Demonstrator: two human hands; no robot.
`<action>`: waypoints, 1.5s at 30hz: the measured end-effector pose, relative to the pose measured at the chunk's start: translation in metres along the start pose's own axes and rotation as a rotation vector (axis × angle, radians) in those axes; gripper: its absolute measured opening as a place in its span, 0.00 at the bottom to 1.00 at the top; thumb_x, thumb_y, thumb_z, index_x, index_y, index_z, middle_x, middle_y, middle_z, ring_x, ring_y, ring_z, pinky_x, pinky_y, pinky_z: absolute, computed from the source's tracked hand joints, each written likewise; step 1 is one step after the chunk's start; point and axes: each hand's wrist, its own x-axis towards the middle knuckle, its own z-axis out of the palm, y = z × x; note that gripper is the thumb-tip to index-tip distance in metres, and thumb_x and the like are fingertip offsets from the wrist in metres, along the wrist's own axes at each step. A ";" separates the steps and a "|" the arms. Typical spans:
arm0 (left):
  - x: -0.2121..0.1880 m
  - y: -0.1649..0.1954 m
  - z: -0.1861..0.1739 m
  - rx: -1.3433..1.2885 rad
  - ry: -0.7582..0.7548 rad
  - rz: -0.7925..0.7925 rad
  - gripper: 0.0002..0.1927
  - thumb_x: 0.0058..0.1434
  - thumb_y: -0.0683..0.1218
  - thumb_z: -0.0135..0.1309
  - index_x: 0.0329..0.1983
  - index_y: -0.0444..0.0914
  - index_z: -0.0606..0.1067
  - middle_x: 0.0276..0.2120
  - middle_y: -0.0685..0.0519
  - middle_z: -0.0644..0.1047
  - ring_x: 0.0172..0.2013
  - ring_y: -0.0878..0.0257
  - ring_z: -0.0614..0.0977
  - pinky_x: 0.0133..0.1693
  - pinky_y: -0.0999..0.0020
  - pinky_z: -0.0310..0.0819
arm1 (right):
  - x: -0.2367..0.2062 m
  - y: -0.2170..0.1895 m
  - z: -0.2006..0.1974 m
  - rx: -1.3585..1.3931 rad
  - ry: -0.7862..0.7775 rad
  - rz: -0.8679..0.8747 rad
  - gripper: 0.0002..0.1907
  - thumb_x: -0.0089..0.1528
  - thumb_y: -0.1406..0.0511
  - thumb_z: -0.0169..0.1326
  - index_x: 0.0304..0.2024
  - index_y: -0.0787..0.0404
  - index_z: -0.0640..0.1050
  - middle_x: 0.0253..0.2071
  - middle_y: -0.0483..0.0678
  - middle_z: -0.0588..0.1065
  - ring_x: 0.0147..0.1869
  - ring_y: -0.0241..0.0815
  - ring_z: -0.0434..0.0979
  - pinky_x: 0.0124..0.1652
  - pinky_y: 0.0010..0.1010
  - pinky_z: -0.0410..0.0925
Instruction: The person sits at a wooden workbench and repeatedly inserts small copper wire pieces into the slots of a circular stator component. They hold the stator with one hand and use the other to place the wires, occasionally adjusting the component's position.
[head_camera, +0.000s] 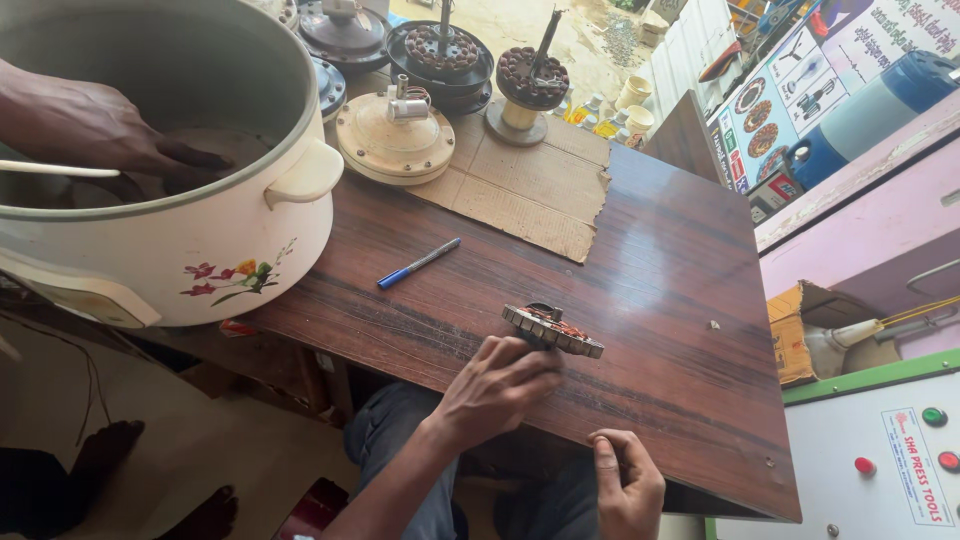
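My left hand (495, 385) grips a round motor stator (553, 330) with copper windings and holds it tilted on the dark wooden table (680, 300). My right hand (628, 482) rests at the table's near edge with its fingers curled; I cannot make out anything in it. A blue pen (418, 263) lies on the table, left of and beyond the stator. My legs in jeans show under the table edge.
Another person's hand (95, 130) reaches into a large white flowered cooker pot (200, 250) at the left. Farther back, several fan motor parts (395, 135) stand on a cardboard sheet (530, 190). A white machine panel with coloured buttons (890, 450) stands at the right.
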 end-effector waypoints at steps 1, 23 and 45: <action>-0.005 -0.003 0.002 -0.036 0.025 -0.025 0.11 0.58 0.43 0.62 0.45 0.42 0.81 0.49 0.59 0.79 0.50 0.60 0.75 0.52 0.61 0.70 | 0.001 -0.002 -0.002 -0.018 -0.022 -0.055 0.07 0.66 0.69 0.53 0.39 0.67 0.81 0.33 0.44 0.78 0.36 0.30 0.73 0.38 0.21 0.65; -0.001 -0.003 0.019 -1.114 0.283 -0.878 0.08 0.65 0.41 0.57 0.45 0.33 0.81 0.35 0.52 0.86 0.34 0.75 0.86 0.28 0.77 0.76 | 0.097 -0.179 0.028 -0.481 -0.184 -0.360 0.07 0.63 0.64 0.60 0.38 0.61 0.83 0.14 0.48 0.68 0.19 0.32 0.60 0.22 0.32 0.55; 0.024 0.019 0.037 -1.022 0.361 -1.226 0.07 0.62 0.43 0.60 0.40 0.35 0.81 0.23 0.58 0.77 0.20 0.73 0.72 0.22 0.75 0.64 | 0.189 -0.079 0.022 -0.460 -0.104 -0.168 0.11 0.64 0.60 0.60 0.43 0.60 0.84 0.29 0.49 0.80 0.31 0.37 0.76 0.32 0.37 0.69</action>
